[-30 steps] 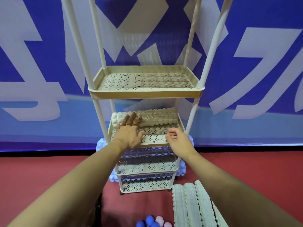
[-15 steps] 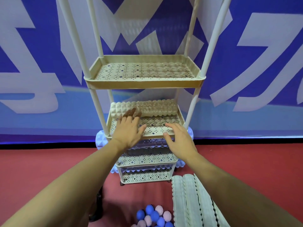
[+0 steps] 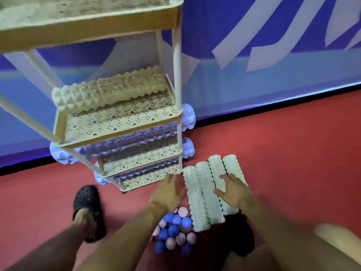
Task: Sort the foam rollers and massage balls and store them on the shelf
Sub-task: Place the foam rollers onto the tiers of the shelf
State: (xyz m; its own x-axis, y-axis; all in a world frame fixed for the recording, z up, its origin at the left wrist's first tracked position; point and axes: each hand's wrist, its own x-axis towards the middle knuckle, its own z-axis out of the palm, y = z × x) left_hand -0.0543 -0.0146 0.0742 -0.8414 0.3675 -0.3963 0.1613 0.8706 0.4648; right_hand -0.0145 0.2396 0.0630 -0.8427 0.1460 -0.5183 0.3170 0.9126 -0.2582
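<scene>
A cream tiered shelf (image 3: 117,126) stands against the blue wall. One cream foam roller (image 3: 109,90) lies at the back of its second tier. Light blue rollers (image 3: 188,116) fill the lower tiers, their ends sticking out. Several pale grey-green rollers (image 3: 205,194) lie side by side on the red floor to the right of the shelf. My left hand (image 3: 168,192) hovers open at their left edge. My right hand (image 3: 233,189) is spread open over the right ones. A heap of blue and pink spiky massage balls (image 3: 173,231) sits below my hands.
My left foot in a black clog (image 3: 88,204) stands on the red floor (image 3: 293,153) left of the balls. A dark shape, perhaps my other foot, lies under my right forearm. The blue banner wall (image 3: 273,55) closes the back.
Both hands have left the second tier and dropped to the rollers on the floor. The view has swung down and to the right.
</scene>
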